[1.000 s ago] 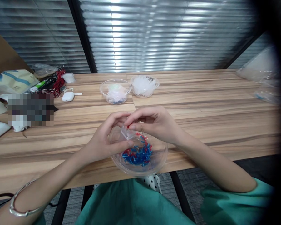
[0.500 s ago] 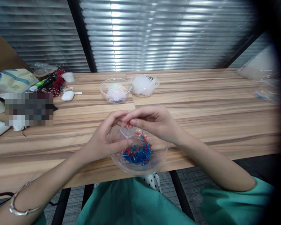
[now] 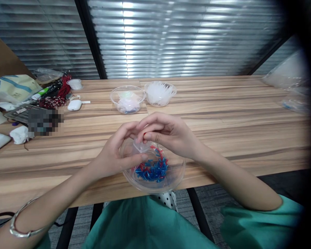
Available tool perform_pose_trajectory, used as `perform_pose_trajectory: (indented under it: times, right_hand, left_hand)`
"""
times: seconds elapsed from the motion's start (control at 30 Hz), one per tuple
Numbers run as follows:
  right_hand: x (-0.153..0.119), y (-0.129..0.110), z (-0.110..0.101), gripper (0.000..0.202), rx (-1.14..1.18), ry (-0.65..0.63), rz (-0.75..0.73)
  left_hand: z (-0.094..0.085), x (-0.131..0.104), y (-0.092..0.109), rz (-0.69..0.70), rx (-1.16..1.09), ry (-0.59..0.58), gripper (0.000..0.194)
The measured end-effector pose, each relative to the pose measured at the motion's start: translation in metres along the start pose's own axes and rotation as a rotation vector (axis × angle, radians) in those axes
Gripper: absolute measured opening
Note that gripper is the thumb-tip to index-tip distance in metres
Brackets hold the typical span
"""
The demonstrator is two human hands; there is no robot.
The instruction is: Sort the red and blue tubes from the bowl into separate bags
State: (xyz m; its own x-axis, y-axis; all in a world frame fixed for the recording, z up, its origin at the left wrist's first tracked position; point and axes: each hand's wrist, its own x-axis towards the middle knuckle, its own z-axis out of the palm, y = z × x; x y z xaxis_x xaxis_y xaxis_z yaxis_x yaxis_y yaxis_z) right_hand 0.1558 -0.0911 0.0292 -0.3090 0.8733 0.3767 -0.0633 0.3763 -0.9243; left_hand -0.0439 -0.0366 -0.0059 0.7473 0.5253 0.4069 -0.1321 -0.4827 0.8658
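Note:
A clear round bowl (image 3: 177, 173) stands at the table's front edge, with small blue tube-like pieces (image 3: 155, 172) and red ones (image 3: 162, 159) inside. Over its left side, my left hand (image 3: 121, 152) is closed round a small clear plastic container (image 3: 141, 147), thumb across its near side. My right hand (image 3: 168, 135) pinches a small red piece (image 3: 144, 137) between thumb and fingers, right at the container's mouth. The fingertips of both hands nearly meet there, and they hide part of the container.
Farther back stand a clear tub with pale plastic items (image 3: 128, 103) and a tub of white pieces (image 3: 160, 93). A white earbud case (image 3: 74, 105), a white spool (image 3: 75, 84) and red cords (image 3: 64, 86) lie at left. Plastic bags (image 3: 287, 79) rest at far right.
My right hand has shifted slightly, its fingers lifting a little over the container's mouth; less of the red piece shows. My left hand holds the container in nearly the same place.

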Motion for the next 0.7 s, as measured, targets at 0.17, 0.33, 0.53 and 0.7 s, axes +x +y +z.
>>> perform_pose_trajectory:
  times: [0.17,0.33,0.53,0.7]
  right_hand:
    - [0.0002,-0.0015,0.0022,0.005,-0.088,0.072,-0.021]
    - [0.001,-0.002,0.0003,0.007,-0.262,0.056,-0.084]
    - [0.0011,-0.0007,-0.0008,0.009,-0.36,0.04,-0.188]
    - [0.001,-0.0014,-0.0005,0.013,-0.374,0.023,-0.186]
  left_hand:
    - [-0.0002,0.0,-0.0018,0.02,-0.018,0.005,0.069]
    - [0.0,0.0004,-0.0023,0.016,-0.038,-0.005,0.07]
    - [0.0,0.0003,-0.0028,0.016,-0.029,0.011,0.072]
    - [0.0008,0.001,-0.0019,0.018,-0.014,0.025,0.068]
